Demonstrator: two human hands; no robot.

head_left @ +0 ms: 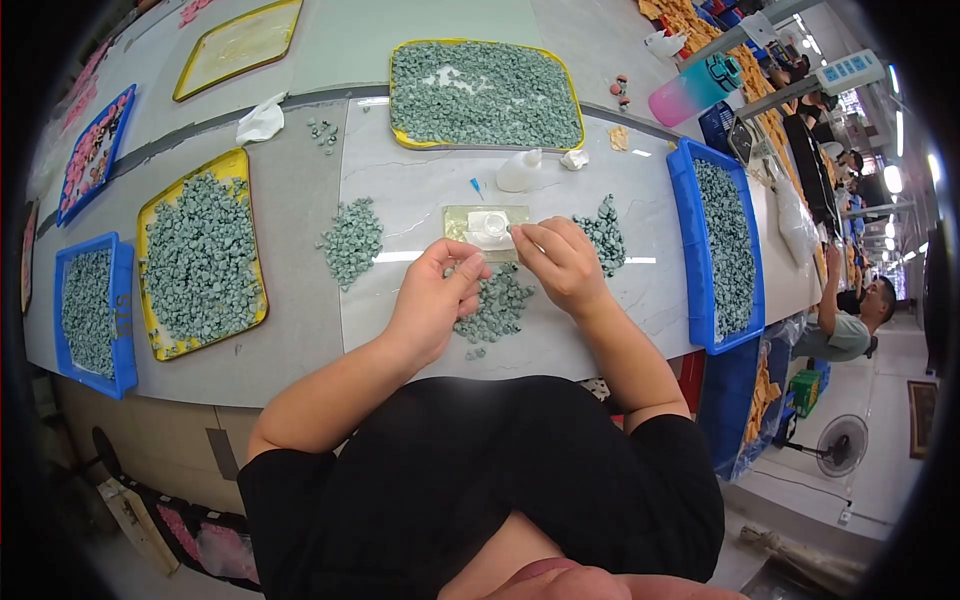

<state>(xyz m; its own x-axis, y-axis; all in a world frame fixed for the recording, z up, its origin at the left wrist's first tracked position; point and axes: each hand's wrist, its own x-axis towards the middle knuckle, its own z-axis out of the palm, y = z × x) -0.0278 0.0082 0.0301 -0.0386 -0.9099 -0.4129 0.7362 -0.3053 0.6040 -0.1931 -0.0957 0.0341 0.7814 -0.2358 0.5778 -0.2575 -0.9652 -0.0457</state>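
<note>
My left hand (437, 288) is closed in a pinch, its fingertips beside a pile of small grey-green pieces (500, 305). Whatever lies between those fingers is too small to name. Across from it, my right hand (565, 262) also pinches, thumb and forefinger together over the right edge of a yellowish rectangular plate (456, 222). Its fingers hide what they hold, if anything. On the plate lies a white patch with a small round clear ring (495, 227). More grey-green pieces are heaped left (352, 243) and right (606, 236) of my hands.
Behind the plate stand a white squeeze bottle (519, 172) and a blue tip (476, 185). Yellow-rimmed trays (585, 125) and blue bins (700, 335) of green pieces surround the work area. A pink-and-teal drink bottle (690, 92) stands far right. Another person (850, 320) is off to the right.
</note>
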